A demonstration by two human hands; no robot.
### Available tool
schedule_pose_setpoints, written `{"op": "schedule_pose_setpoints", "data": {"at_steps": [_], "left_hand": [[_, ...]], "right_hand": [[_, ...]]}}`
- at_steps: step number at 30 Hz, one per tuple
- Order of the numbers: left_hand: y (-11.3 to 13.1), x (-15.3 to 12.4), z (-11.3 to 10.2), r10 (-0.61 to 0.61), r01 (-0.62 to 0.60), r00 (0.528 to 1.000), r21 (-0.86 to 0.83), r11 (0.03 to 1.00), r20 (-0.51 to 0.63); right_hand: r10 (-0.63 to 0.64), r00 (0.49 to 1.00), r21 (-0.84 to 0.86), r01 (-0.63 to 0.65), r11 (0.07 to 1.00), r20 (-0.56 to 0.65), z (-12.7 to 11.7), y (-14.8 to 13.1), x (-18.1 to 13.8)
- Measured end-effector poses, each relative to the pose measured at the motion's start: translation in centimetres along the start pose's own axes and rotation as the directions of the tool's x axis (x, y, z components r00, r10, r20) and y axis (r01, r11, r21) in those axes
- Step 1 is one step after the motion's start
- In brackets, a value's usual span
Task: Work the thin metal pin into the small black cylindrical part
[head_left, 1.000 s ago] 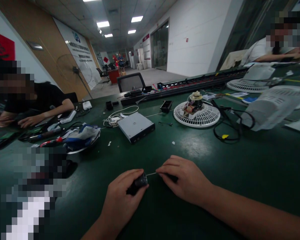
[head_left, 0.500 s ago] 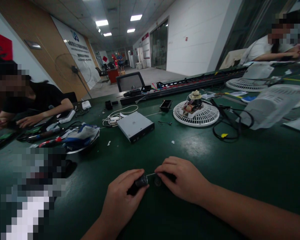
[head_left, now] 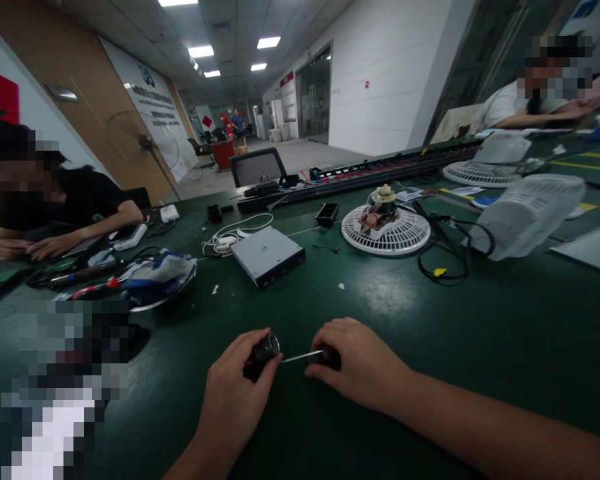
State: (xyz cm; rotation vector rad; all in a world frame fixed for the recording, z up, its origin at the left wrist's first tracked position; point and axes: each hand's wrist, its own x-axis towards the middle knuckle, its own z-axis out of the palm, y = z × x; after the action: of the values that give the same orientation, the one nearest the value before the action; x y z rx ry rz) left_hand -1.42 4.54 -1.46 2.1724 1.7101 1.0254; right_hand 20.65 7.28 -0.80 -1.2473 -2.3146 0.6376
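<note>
Low on the dark green table (head_left: 505, 333), my left hand (head_left: 235, 393) is closed around a small black cylinder (head_left: 264, 349) with a shiny end. A thin metal rod (head_left: 297, 358) runs from that end toward my right hand (head_left: 357, 363), whose fingers are closed on the rod's black handle (head_left: 325, 358). Both hands rest close together on the table top.
A grey flat box (head_left: 267, 255) lies ahead, with white cables (head_left: 230, 237) behind it. A white fan grille with a motor (head_left: 385, 227), a white fan housing (head_left: 527, 213) and black cord (head_left: 453, 253) sit to the right. A cluttered metal tray (head_left: 155, 277) is left. Other people work at both sides.
My left hand has drawn the black cylinder to the left, so more of the thin rod shows between my hands. The view has shifted slightly.
</note>
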Motion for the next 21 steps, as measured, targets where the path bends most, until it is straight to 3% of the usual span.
{"op": "schedule_pose_setpoints", "data": {"at_steps": [4, 9, 17, 21], "left_hand": [[0.1, -0.1, -0.1, 0.041, -0.041, 0.998, -0.018, 0.999, 0.043], [0.5, -0.2, 0.0, 0.147, -0.144, 0.986, -0.044, 0.989, 0.074], [0.5, -0.4, 0.2, 0.264, -0.256, 0.960, -0.087, 0.963, 0.090], [0.3, -0.7, 0.3, 0.335, -0.320, 0.933, -0.118, 0.940, 0.135]], "right_hand": [[0.036, 0.998, 0.126, -0.030, 0.992, -0.050, -0.4, 0.2, 0.1], [-0.029, 0.993, 0.144, 0.045, 0.989, -0.115, -0.4, 0.0, 0.1], [-0.054, 0.997, 0.452, 0.074, 0.889, -0.057, 0.3, -1.4, -0.5], [0.008, 0.999, 0.549, 0.022, 0.835, -0.052, 0.6, -1.2, -0.4]]}}
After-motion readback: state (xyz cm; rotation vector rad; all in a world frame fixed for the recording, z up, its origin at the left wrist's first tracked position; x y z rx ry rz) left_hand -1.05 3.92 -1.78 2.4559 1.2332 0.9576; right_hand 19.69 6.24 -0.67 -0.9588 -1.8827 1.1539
